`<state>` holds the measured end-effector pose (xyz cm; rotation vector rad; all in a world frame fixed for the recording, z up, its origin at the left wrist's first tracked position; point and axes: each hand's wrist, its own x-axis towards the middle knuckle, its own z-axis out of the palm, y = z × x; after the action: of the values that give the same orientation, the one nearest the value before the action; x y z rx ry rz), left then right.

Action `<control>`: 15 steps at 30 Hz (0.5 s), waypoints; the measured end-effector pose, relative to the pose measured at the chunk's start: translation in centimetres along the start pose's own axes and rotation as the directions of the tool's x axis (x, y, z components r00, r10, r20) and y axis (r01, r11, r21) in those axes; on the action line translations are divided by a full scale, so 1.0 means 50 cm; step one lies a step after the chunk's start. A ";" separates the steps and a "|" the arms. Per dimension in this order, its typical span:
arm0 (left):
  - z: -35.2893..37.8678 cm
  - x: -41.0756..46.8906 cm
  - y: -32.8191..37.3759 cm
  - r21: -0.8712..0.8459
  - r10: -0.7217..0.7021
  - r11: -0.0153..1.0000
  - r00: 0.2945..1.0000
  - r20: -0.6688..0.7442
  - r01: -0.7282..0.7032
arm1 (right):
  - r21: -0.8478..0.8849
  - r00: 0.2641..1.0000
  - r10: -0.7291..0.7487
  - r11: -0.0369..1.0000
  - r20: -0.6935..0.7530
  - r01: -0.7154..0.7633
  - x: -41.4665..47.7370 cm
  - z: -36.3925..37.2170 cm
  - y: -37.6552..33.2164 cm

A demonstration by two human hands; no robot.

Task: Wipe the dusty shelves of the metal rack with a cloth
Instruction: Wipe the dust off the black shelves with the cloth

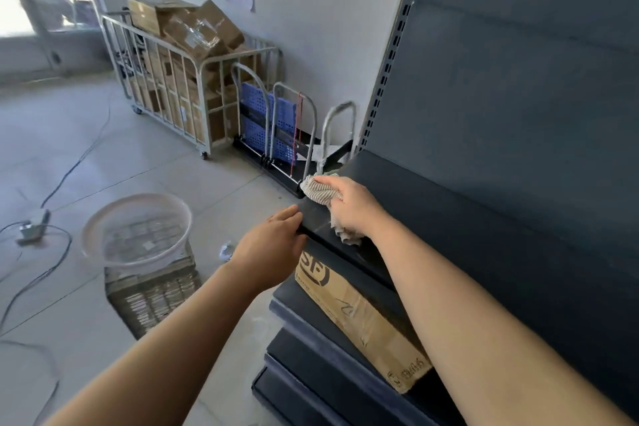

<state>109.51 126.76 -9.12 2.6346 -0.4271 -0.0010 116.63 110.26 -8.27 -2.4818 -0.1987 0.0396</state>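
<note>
The head camera looks down at a dark metal rack [518, 114] on the right side of the room. The right hand [352, 206] is closed tight around a striped cloth [320, 191]. It presses the cloth onto the top shelf [449, 211], close to the shelf's front left corner. One end of the cloth sticks out past the fingers on the far side, and a bit more hangs out by the wrist on the near side.

The left hand [273, 249] is just to the left of the right hand. Its fingers are curled loosely onto the front edge of the same shelf, and it holds nothing.

A brown cardboard box [359, 318] lies on the shelf below, under the right arm. More dark shelves stick out lower down, near the bottom.

On the floor to the left sits a round white basin [136, 230] on top of a woven crate [155, 297]. Farther away, by the wall, stands a metal cage cart [179, 90] full of cardboard boxes. Beside it are folded hand trolleys [276, 128], one with a blue plastic part. Cables [69, 166] run across the pale tiled floor.
</note>
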 end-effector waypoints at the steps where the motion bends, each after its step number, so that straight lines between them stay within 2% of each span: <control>1: 0.002 -0.004 0.003 0.003 -0.005 1.000 1.000 -0.019 0.005 | 0.050 1.000 -0.028 0.998 -0.008 0.028 0.006 -0.007 0.001; 5: 0.011 -0.011 0.014 0.016 -0.036 0.999 0.998 -0.050 0.037 | 0.187 0.996 -0.039 0.981 -0.075 0.052 -0.024 -0.069 0.039; 8: 0.013 -0.007 0.027 0.032 -0.074 0.997 0.995 -0.065 0.076 | 0.233 1.000 -0.012 0.972 -0.012 0.014 -0.081 -0.130 0.092; 11: 0.016 -0.007 0.037 0.042 -0.100 0.994 0.992 -0.078 0.104 | 0.208 0.994 0.008 0.978 0.109 -0.030 -0.131 -0.150 0.140; 15: 0.017 -0.015 0.049 0.063 -0.118 0.990 0.990 -0.079 0.123 | 0.293 0.985 -0.058 0.956 0.164 0.008 -0.150 -0.126 0.149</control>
<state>108.02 124.56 -8.82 2.7133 -0.2460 0.0748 110.68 99.51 -7.95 -2.1787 -0.2857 0.2515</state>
